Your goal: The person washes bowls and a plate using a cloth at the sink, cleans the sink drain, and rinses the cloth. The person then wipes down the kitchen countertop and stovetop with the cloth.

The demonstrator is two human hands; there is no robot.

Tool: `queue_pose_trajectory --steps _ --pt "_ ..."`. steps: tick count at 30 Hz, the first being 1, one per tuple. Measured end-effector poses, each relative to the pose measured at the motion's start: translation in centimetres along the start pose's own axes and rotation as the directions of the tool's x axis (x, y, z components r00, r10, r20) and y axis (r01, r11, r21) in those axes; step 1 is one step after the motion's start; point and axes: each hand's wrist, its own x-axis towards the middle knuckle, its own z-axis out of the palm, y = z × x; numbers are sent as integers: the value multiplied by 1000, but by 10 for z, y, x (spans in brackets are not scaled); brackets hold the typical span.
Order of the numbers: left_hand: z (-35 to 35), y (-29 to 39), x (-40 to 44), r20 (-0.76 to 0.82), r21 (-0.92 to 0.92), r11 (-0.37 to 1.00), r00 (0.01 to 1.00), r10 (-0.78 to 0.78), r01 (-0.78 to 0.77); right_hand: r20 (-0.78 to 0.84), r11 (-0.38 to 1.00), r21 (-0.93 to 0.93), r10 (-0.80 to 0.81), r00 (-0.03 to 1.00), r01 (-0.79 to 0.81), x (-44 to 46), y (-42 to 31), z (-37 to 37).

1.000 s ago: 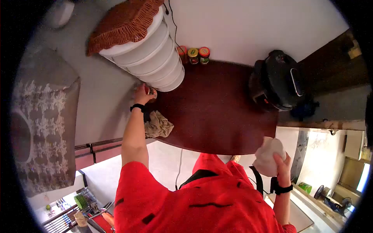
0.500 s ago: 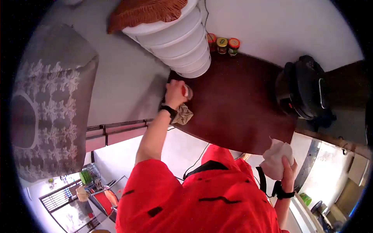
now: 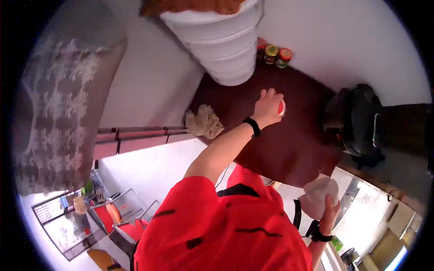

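My left hand point(image 3: 268, 108) is closed around a small round red-and-white object point(image 3: 281, 108), possibly a lidded jar, over the middle of the dark red-brown tabletop point(image 3: 298, 149). The fingers cover most of it. My right hand point(image 3: 332, 210) grips a crumpled whitish cloth point(image 3: 319, 194) beside the table's near right edge. Each wrist wears a black band. On the table's left side lies a bunched beige-brown cloth point(image 3: 204, 122), which neither hand touches.
A tapered stack of white tubs point(image 3: 221, 45) with brown fabric on top stands at the back left. Small lidded jars point(image 3: 271, 53) sit along the wall. A black, bulky item point(image 3: 361, 119) is at the right. Grey patterned fabric point(image 3: 63, 104) hangs left.
My left hand has moved right across the table with the red-and-white object, away from the beige-brown cloth. My right hand still holds the whitish cloth. The view has shifted slightly.
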Motion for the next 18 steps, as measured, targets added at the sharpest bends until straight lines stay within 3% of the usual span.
queue_pose_trajectory --steps 10,11,13,14,18 --pt "18 17 114 -16 123 992 999 30 -28 -69 993 110 37 997 -29 -20 3 -11" --pt "23 15 125 -76 124 989 993 92 -82 -89 993 115 35 995 -25 -22 6 -13" --pt "21 25 145 29 162 987 999 18 -23 -138 987 159 41 990 -19 -26 13 -16" --pt "35 18 158 -45 217 974 996 71 -60 -145 979 203 56 988 -25 -27 13 -16" --pt "50 5 188 14 211 977 999 39 -41 -223 982 169 126 967 -89 -32 24 -20"
